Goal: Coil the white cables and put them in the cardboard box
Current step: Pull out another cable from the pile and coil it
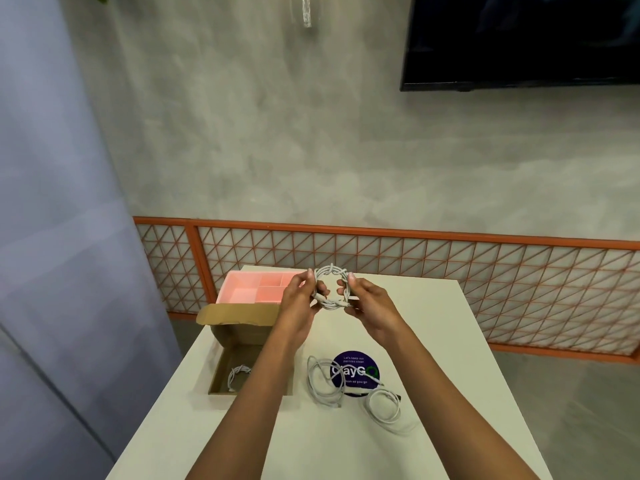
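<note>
A coiled white cable [330,271] forms a small ring held up above the table between both hands. My left hand [298,299] grips its left side and my right hand [367,303] grips its right side. The open cardboard box [221,375] lies at the table's left, under my left forearm, with one coiled white cable [237,374] inside it. Two loose white cables lie on the table: one [323,382] partly over a round sticker, another [382,405] to its right.
A pink divided tray [242,289] stands behind the box at the table's far left. A purple round sticker [356,370] is on the white table [433,323]. An orange lattice panel [450,268] runs along the wall beyond; a dark screen [519,39] hangs at upper right.
</note>
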Available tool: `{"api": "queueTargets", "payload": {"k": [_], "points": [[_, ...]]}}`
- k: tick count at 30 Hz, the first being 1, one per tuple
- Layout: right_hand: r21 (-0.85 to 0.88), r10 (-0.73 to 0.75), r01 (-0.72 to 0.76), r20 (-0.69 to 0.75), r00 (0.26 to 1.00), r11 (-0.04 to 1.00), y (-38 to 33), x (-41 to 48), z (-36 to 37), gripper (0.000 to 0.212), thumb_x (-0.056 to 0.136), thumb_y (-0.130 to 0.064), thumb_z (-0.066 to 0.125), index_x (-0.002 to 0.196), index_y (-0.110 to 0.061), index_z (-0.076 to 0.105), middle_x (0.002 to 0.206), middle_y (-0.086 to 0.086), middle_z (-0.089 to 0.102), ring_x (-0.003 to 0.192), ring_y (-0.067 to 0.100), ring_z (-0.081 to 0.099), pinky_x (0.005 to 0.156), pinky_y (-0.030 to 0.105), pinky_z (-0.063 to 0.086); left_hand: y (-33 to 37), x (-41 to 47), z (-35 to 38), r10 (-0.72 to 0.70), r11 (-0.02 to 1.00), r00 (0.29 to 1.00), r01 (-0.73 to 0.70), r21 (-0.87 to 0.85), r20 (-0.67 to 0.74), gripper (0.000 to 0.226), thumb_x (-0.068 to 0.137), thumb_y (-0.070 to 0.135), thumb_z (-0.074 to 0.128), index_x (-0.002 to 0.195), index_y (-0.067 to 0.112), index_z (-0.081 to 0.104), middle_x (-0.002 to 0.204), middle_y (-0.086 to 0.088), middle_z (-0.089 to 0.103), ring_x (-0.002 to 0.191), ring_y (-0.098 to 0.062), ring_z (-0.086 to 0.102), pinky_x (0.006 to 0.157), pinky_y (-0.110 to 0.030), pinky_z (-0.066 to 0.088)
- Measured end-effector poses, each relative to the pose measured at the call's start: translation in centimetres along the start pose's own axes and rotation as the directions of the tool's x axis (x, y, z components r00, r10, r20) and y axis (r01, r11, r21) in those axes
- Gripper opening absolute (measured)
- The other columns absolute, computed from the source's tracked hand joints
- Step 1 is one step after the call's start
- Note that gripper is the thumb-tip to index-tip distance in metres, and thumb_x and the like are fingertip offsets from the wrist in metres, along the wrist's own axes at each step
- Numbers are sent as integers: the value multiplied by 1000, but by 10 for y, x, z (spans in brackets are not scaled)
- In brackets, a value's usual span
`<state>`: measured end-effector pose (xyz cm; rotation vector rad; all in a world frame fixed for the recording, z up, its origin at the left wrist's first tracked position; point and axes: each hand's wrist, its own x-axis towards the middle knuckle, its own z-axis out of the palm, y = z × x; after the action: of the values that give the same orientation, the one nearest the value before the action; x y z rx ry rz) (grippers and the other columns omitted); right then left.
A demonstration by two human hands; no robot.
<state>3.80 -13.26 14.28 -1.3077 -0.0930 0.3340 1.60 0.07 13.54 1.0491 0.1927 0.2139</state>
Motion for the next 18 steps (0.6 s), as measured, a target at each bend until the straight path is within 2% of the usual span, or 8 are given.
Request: {"api": "queueTargets", "payload": {"k": [2,5,7,10,12,15,18], "points": [[-73,-46,42,-54,997,996,2,-1,-2,18,94,-24,57,101,-9,65,94,9,66,73,17,63,63,22,52,3,-4,-9,58,981,998,-61,185,18,13,98,21,48,96,11,57,78,-3,68,78,-13,65,76,-35,54],[-185,-103,80,-122,987,980,4,-3,-1,13,91,-21,62,94,-8,63,86,9,64,67,19,63,58,23,54,6,-7,-26,102,938,992,-121,323,78,15,94,16,55,103,5,58,100,-9,70,97,-23,66,76,-34,58],[-245,-125,89,-138,983,966,8,-3,1,15,90,-21,63,92,-7,63,82,10,63,65,21,61,55,22,54,9,-10,-37,105,907,989,-136,399,99,17,92,15,58,106,5,58,109,-10,67,101,-23,65,73,-32,58],[-308,-115,65,-148,982,949,18,-3,5,16,88,-21,67,92,-6,65,75,6,61,60,21,60,54,23,54,13,-17,-50,72,875,991,-117,470,113,25,91,15,59,115,8,54,110,-8,66,99,-19,66,70,-32,60],[-324,-77,27,-142,987,946,30,-4,9,16,88,-21,67,92,-5,65,72,5,61,58,21,59,55,25,55,12,-19,-63,57,852,990,-118,510,133,22,91,12,59,113,7,56,108,-9,67,97,-19,67,69,-31,60],[-328,-44,-13,-168,985,945,57,-5,18,12,92,-17,61,89,-6,64,76,9,64,57,21,60,57,26,56,5,-25,-84,36,844,992,-96,528,123,17,91,7,58,107,2,58,110,-11,66,99,-19,65,69,-29,59],[-329,-18,-53,-211,977,943,89,-6,32,11,93,-13,59,87,-6,64,80,11,65,62,22,62,57,24,55,-2,-31,-111,-10,849,995,-45,527,101,21,88,2,61,108,-2,58,106,-13,65,99,-22,64,74,-29,59]]}}
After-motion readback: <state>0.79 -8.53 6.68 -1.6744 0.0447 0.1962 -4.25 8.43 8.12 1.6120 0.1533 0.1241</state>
